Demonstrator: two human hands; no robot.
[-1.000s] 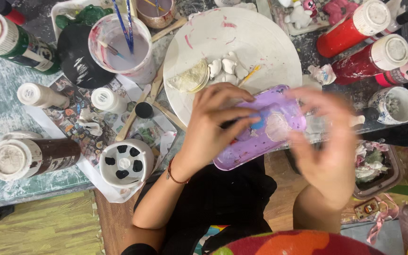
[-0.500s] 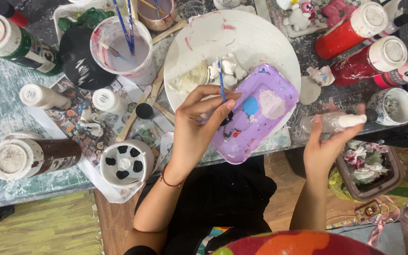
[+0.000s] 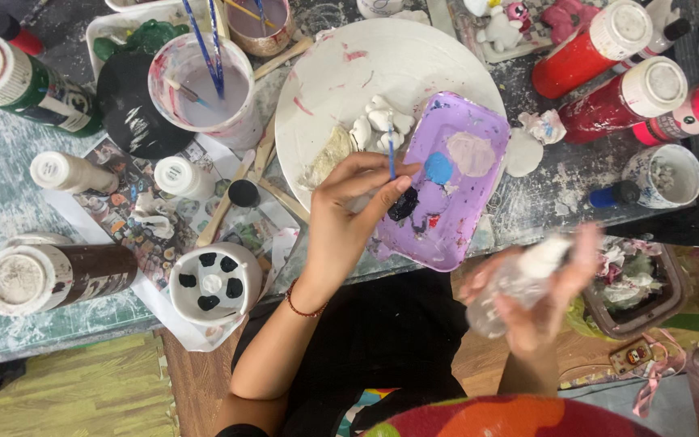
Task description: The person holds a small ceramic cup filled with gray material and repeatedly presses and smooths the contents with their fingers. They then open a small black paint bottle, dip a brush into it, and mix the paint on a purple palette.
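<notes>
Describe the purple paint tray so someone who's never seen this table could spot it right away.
Start at the big round white plate in the middle of the cluttered table. The purple tray leans over its lower right rim, just beside the left hand holding a thin blue brush. It is the only purple rectangle, dabbed with blue, pink and black paint.

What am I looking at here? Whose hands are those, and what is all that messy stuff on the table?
A person wears a camera on their head, so you look down at their own two hands. The left hand pinches a thin blue paintbrush over a purple tray with dabs of blue, black and pale paint. The right hand grips a small clear bottle; it looks blurry. On the table lie a white plate with little white clay pieces, a cup of cloudy water with brushes standing in it, and red paint bottles.
</notes>
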